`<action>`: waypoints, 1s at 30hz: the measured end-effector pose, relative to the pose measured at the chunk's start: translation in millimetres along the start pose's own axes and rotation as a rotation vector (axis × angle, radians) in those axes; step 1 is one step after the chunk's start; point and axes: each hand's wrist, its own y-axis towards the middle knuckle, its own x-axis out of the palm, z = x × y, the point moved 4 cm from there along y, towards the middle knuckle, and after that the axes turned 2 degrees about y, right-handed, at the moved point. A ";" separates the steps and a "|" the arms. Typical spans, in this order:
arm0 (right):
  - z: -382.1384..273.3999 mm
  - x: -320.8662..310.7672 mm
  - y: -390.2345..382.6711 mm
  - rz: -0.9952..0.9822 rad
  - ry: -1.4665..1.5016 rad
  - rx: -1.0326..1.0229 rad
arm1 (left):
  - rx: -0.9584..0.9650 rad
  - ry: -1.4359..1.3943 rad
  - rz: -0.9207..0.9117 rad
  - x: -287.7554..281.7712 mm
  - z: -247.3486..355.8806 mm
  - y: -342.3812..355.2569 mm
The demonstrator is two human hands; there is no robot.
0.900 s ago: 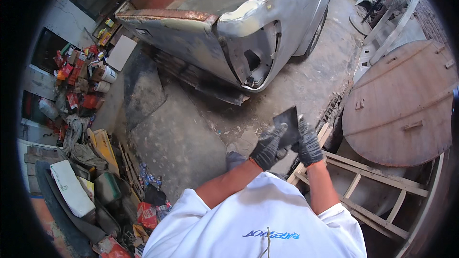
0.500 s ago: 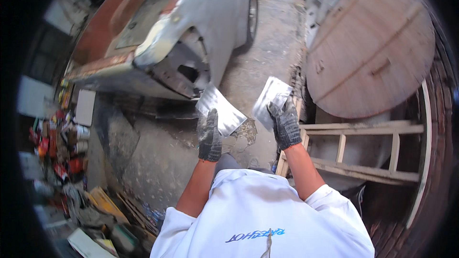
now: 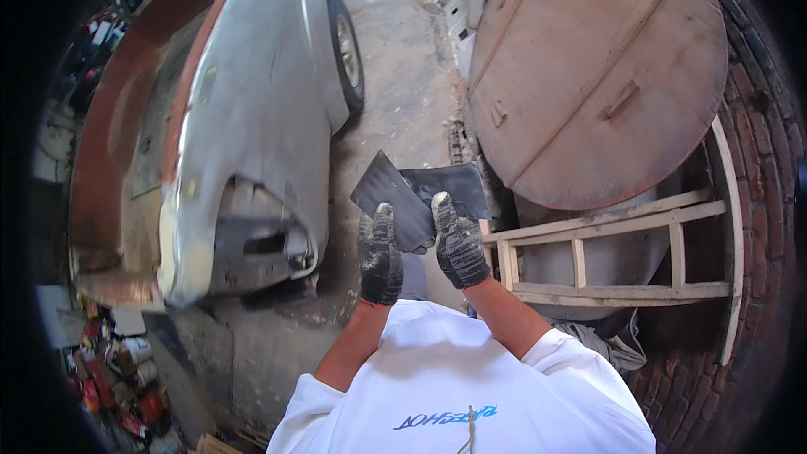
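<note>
Both my hands wear dark knitted gloves with pale-smudged fingertips. My left hand [image 3: 381, 256] is closed on a thin dark grey sheet [image 3: 388, 193], tilted with one corner up, its thumb lying along the face. In my right hand [image 3: 460, 244] is a second dark grey sheet [image 3: 467, 185], pinched under the thumb. The sheets meet in front of me, and the left one partly covers the right one. The fingers behind the sheets are hidden. What material they are made of I cannot tell.
To the left stands a grey vehicle body [image 3: 261, 101] with an open tail-light recess and a wheel [image 3: 346, 46]. A large round wooden board [image 3: 601, 76] leans at right above a wooden frame [image 3: 622, 292], beside a brick wall [image 3: 752, 168]. Cans and clutter [image 3: 126, 370] lie lower left.
The two sheets have come together from apart and now overlap. They shone bright silver before and look dark now. My view has turned, so the vehicle sits farther left.
</note>
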 end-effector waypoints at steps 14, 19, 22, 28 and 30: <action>30.5 74.5 235.0 -0.091 -0.296 -0.085 | -0.040 0.151 0.004 9.8 69.8 241.5; 47.5 98.8 298.0 -0.295 0.082 -0.161 | -0.029 0.191 0.173 0.8 59.7 280.9; 63.2 113.4 337.9 -0.389 0.165 -0.192 | -0.078 0.397 0.205 3.1 48.6 315.5; 137.5 109.1 424.6 -0.369 0.653 0.173 | -0.022 0.267 0.125 60.9 55.0 401.4; 163.0 101.3 453.6 -0.374 0.630 0.219 | 0.039 0.337 0.136 86.1 63.1 431.6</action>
